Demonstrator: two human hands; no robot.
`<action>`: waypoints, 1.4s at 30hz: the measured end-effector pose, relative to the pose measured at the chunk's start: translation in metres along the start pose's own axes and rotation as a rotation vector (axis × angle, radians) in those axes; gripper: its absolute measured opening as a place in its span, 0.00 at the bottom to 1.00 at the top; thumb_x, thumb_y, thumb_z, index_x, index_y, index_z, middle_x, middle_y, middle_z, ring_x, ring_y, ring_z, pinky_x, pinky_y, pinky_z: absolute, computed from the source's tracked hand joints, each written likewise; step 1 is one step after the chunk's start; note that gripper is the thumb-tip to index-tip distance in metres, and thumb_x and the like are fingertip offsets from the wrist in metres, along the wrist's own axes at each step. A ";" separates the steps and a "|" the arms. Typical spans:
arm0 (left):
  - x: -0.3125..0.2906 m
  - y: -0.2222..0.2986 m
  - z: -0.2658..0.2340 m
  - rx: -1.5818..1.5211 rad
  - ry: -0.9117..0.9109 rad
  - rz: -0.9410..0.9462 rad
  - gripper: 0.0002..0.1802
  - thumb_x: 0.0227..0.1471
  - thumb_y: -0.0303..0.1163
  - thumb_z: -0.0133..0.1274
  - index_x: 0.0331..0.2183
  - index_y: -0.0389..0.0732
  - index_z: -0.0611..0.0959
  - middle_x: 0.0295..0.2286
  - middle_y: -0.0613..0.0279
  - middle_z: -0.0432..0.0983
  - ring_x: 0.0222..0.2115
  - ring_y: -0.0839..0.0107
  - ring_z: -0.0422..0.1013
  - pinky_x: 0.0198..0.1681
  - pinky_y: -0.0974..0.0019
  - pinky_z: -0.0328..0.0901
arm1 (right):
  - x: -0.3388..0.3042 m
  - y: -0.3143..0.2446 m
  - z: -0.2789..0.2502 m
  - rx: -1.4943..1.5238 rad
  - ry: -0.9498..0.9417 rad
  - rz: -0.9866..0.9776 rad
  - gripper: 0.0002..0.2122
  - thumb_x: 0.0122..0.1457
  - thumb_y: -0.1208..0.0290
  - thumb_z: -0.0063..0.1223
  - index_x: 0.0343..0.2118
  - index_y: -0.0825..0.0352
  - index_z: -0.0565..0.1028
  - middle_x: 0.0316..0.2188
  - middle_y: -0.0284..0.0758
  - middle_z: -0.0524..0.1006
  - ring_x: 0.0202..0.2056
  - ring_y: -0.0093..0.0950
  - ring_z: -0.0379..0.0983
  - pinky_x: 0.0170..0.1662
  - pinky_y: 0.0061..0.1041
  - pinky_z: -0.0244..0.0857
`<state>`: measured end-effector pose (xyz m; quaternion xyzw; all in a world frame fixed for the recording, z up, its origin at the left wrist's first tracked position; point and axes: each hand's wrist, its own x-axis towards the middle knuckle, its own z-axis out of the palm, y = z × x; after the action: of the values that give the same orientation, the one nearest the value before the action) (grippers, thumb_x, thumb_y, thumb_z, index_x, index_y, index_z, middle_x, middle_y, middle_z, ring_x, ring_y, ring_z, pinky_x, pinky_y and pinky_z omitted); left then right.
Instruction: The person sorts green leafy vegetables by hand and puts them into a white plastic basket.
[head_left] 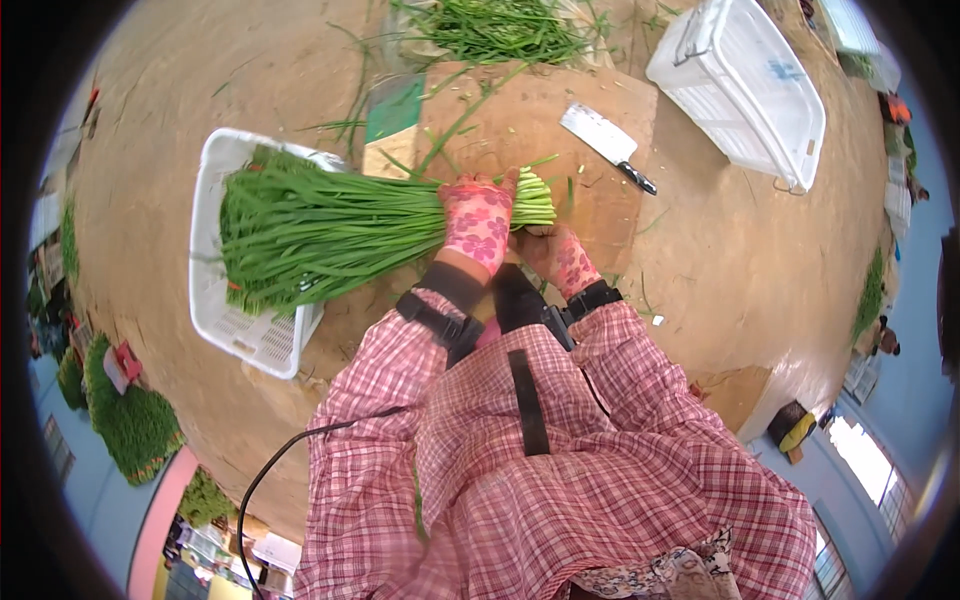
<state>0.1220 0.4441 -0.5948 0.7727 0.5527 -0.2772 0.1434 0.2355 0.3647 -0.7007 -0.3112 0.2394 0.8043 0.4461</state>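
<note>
A thick bunch of garlic chives (350, 225) lies sideways, its leafy end over a white plastic crate (200, 290) and its pale stem ends toward the right. My left hand (480, 220), in a pink flowered fingerless glove, is wrapped over the bunch close to those ends. Just below the stem ends is my right hand (560, 255), gloved the same way. Its fingers are curled in against the near side of the stems, and what they hold is hidden. Beyond both hands lies a cleaver (605, 140) with a black handle, on a brown board (500, 105).
More loose chives (500, 30) are heaped at the far edge. A second white crate (745, 95) stands at the far right. Cut scraps dot the board and the brown floor (730, 260). A black cable (270, 465) runs beside my left arm. Green piles (130, 410) sit farther left.
</note>
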 end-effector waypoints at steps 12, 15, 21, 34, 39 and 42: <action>0.014 -0.042 0.135 -0.076 0.276 -0.018 0.31 0.51 0.28 0.45 0.58 0.47 0.64 0.61 0.64 0.55 0.61 0.56 0.52 0.55 0.45 0.53 | -0.023 -0.063 -0.041 -1.355 0.494 -0.323 0.16 0.57 0.68 0.54 0.47 0.71 0.73 0.40 0.39 0.79 0.36 0.31 0.78 0.40 0.26 0.71; 0.014 -0.030 0.116 -0.100 0.229 0.060 0.41 0.41 0.33 0.57 0.59 0.47 0.63 0.62 0.64 0.51 0.62 0.57 0.48 0.58 0.46 0.48 | -0.009 -0.057 -0.004 -1.555 0.378 -0.486 0.16 0.54 0.67 0.59 0.42 0.72 0.76 0.37 0.42 0.79 0.37 0.32 0.78 0.39 0.27 0.71; 0.034 -0.016 0.117 -0.174 0.285 0.129 0.49 0.32 0.37 0.67 0.58 0.46 0.65 0.61 0.63 0.51 0.63 0.57 0.45 0.62 0.44 0.42 | 0.037 -0.039 0.031 -2.483 0.088 -0.663 0.13 0.47 0.64 0.59 0.33 0.67 0.78 0.32 0.40 0.78 0.37 0.39 0.75 0.38 0.38 0.68; 0.085 -0.013 0.141 -0.231 0.147 0.081 0.33 0.48 0.38 0.55 0.57 0.60 0.67 0.59 0.73 0.59 0.62 0.65 0.51 0.65 0.48 0.38 | 0.075 -0.049 0.081 -2.532 0.190 0.068 0.12 0.48 0.61 0.54 0.27 0.65 0.78 0.22 0.45 0.76 0.29 0.40 0.76 0.31 0.38 0.67; 0.094 -0.010 0.143 -0.319 0.283 0.066 0.23 0.52 0.36 0.47 0.52 0.55 0.74 0.54 0.70 0.67 0.58 0.66 0.58 0.64 0.48 0.42 | 0.085 -0.066 0.023 -2.527 -0.349 -0.375 0.06 0.56 0.79 0.43 0.23 0.67 0.69 0.15 0.41 0.66 0.20 0.38 0.69 0.22 0.32 0.60; 0.095 -0.014 0.146 -0.319 0.289 0.056 0.22 0.53 0.36 0.47 0.52 0.56 0.74 0.54 0.70 0.67 0.58 0.66 0.58 0.64 0.48 0.42 | 0.088 -0.063 0.036 -2.235 0.041 -0.030 0.05 0.55 0.71 0.48 0.27 0.67 0.71 0.17 0.39 0.70 0.21 0.37 0.70 0.24 0.32 0.62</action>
<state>0.0918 0.4460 -0.7668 0.7871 0.5826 -0.0682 0.1908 0.2438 0.4690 -0.7457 -0.5533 -0.6148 0.5566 -0.0787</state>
